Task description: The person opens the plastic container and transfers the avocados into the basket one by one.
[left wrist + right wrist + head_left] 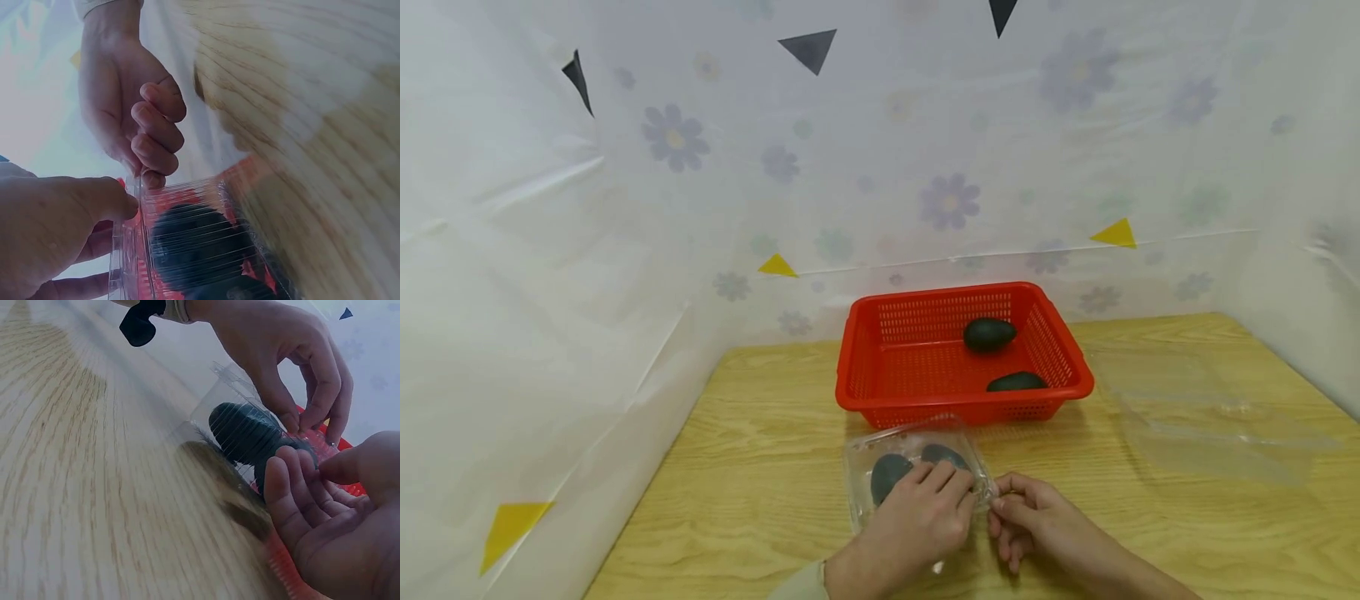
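Observation:
A clear plastic clamshell box (857, 477) lies in front of the red basket, with two dark green avocados inside. One avocado (890, 477) is at its left; the other avocado (944, 455) is partly covered by my left hand (921, 512). That hand reaches over the box and pinches its right rim, thumb (112, 200) on one side and fingers on the other. At the right corner of the same rim, my right hand (1037, 518) pinches the plastic between thumb and forefinger. Its other fingers (294, 487) curl loosely beside the box wall.
Behind the box stands a red plastic basket (925, 408) holding an avocado (988, 334) at the back and another avocado (1018, 382) near its front wall. Clear plastic packaging (1217, 433) lies on the wooden table (737, 467) at right. A white flowered sheet (880, 167) hangs behind.

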The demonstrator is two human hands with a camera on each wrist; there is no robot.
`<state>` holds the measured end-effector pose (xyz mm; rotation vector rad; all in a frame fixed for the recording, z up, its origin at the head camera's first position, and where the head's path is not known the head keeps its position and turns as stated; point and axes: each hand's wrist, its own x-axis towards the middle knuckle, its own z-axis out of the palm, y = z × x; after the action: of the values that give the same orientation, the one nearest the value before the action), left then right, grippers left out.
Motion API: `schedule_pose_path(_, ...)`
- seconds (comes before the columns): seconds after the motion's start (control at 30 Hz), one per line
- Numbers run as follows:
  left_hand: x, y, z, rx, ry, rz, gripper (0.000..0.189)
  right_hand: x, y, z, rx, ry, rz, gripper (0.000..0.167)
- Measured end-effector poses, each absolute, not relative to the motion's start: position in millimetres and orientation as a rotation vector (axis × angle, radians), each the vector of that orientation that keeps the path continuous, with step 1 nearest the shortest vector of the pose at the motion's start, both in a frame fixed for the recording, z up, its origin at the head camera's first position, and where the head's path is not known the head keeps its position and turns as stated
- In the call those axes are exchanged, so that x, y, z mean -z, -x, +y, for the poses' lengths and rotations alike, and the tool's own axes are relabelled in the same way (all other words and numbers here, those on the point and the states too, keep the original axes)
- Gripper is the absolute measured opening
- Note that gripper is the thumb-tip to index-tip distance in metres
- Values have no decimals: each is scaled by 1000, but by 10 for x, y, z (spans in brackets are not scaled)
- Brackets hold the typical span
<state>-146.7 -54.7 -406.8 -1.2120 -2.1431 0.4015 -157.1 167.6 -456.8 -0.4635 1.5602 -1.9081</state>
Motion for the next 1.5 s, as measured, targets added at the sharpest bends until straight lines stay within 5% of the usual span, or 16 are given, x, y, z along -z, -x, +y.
schedule_pose_path(0.4, 4100, 1478, -567, -258, 1047, -2144, 18, 4608, 1586, 1560, 1929, 337, 1623, 17)
schedule_pose_path(0.57, 4089, 1457, -583, -317, 997, -2155, 31, 4588, 1593, 1524, 1924, 338, 1618, 17)
schedule_pose_path(0.8, 4067, 1444, -641, -397, 1008, -2187, 17, 4587, 1598, 1491, 1924, 342, 1600, 14)
schedule_pose_path(1.07, 4149, 1497, -701, -336, 1078, -2084, 44, 4567, 1595, 1509, 1913, 355, 1606, 12)
schedule_pose_path(1.5, 4203, 1521, -784, -391, 1216, -2167, 29, 4562, 1544, 1502, 1875, 348, 1606, 11)
